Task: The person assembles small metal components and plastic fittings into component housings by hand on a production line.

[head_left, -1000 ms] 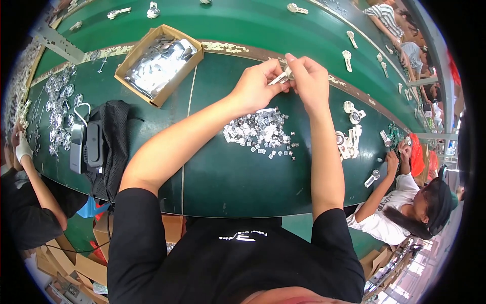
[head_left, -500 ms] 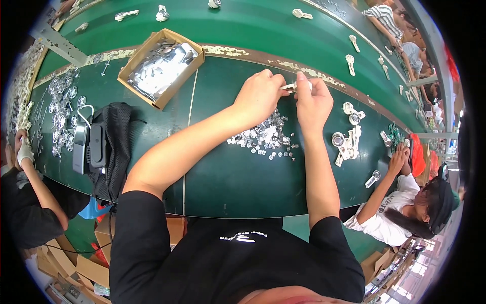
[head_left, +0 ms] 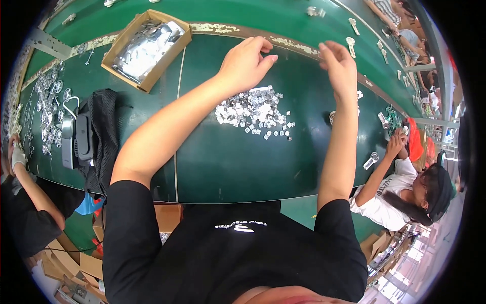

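My left hand (head_left: 246, 63) hovers over the dark green tabletop behind the pile of small clear and silvery square pieces (head_left: 253, 111). Its thumb and fingers are apart, with nothing seen between them. Farther right, my right hand (head_left: 340, 68) is raised near the table's far edge, fingers loosely bent and apart, the tips a little blurred; no object shows in it. A blurred white and silver part (head_left: 316, 11) lies beyond it on the green conveyor belt. My right forearm mostly hides a group of white parts with round ends (head_left: 332, 117).
At the back left stands a cardboard box (head_left: 186, 39) of shiny metal plates. A black mesh bag (head_left: 104, 137) with a grey device lies left, beside chrome wheel-shaped pieces (head_left: 50, 111). Co-workers sit at both sides; one's hands (head_left: 397, 142) work at the right.
My hands have moved apart; the white part they held together is out of them. A blurred white part now shows on the belt beyond my right hand. The whole view has shifted slightly.
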A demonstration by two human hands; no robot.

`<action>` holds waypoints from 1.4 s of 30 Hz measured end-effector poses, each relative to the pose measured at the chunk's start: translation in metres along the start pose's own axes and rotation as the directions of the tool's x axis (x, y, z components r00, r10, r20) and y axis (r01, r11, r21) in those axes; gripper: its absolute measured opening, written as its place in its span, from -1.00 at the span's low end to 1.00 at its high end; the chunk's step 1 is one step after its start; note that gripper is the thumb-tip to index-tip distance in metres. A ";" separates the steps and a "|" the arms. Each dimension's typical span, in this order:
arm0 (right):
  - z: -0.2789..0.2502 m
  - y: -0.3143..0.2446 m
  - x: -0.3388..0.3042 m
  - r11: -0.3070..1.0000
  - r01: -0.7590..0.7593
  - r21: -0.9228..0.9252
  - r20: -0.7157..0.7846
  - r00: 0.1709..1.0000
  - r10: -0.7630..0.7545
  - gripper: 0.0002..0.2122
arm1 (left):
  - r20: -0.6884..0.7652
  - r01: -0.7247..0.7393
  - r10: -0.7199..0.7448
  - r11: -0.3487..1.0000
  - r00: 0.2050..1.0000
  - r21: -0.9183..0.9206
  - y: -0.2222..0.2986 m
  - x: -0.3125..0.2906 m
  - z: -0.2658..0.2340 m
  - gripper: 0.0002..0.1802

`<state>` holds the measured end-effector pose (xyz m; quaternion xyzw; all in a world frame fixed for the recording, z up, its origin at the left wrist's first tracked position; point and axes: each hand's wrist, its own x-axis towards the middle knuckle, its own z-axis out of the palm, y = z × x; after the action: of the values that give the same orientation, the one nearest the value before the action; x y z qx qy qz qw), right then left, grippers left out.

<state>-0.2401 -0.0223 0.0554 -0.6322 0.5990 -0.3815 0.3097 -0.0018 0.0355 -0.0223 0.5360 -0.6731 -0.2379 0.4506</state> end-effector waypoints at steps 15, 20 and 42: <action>0.045 -0.003 -0.078 0.944 0.284 -0.170 0.459 0.870 -0.179 -0.89 | 0.156 -0.235 0.199 0.935 0.968 0.265 0.012 0.005 -0.021 -0.83; 0.043 0.001 -0.080 0.914 0.315 -0.256 0.462 0.870 -0.171 -0.91 | 0.541 -0.181 -0.031 0.925 0.841 0.334 0.043 0.006 -0.049 -0.90; 0.021 0.030 -0.075 0.961 0.163 -0.225 0.187 0.975 -0.121 -0.85 | 0.546 -0.275 0.088 0.923 0.833 0.271 0.049 -0.009 -0.038 -0.85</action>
<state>-0.2376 0.0486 0.0109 -0.7369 0.5646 -0.2721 0.2535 0.0064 0.0649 0.0319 0.4526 -0.8491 -0.2113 0.1719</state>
